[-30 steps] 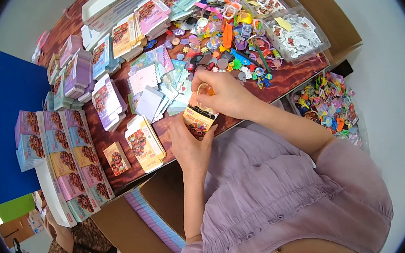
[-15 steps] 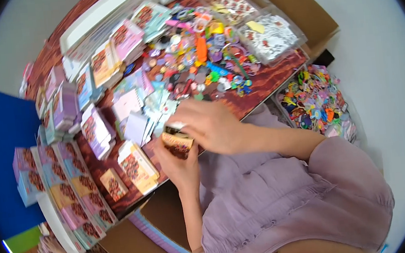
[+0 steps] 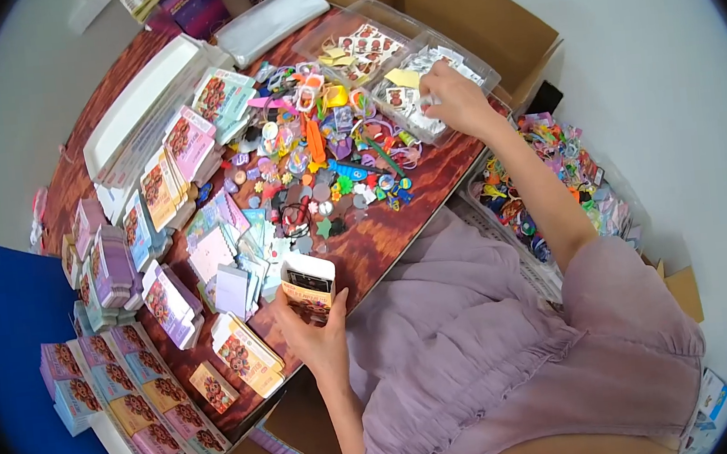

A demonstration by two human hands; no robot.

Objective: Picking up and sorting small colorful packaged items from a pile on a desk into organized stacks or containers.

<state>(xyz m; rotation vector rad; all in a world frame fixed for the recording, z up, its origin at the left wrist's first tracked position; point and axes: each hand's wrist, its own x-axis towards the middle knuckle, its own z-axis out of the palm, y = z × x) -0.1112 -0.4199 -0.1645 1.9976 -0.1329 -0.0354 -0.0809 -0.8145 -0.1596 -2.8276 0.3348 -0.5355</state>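
My left hand (image 3: 318,341) is closed around a small yellow-orange cardboard box (image 3: 308,303), held upright at the table's near edge. The box's white top flap is up, and something dark shows inside. Farther right, my right hand (image 3: 456,100) reaches over a clear plastic tray (image 3: 435,139) of small white printed sheets (image 3: 404,99). Its fingers are bent together at the tray, with something whitish at the tips that is too small to name. Left of the held box lies a heap of pastel cards (image 3: 233,285).
Colourful trinkets (image 3: 321,148) cover the table's middle. Flat boxes (image 3: 249,353) stand in stacks at the left, near a white tray of filled boxes (image 3: 148,396). Another clear tray (image 3: 336,30) and a large carton (image 3: 456,4) stand at the far right. A bin of small toys (image 3: 552,182) sits below.
My right hand has left the box and moved far right to the clear tray. My left hand still holds the box, whose open top now shows. The view has shifted.
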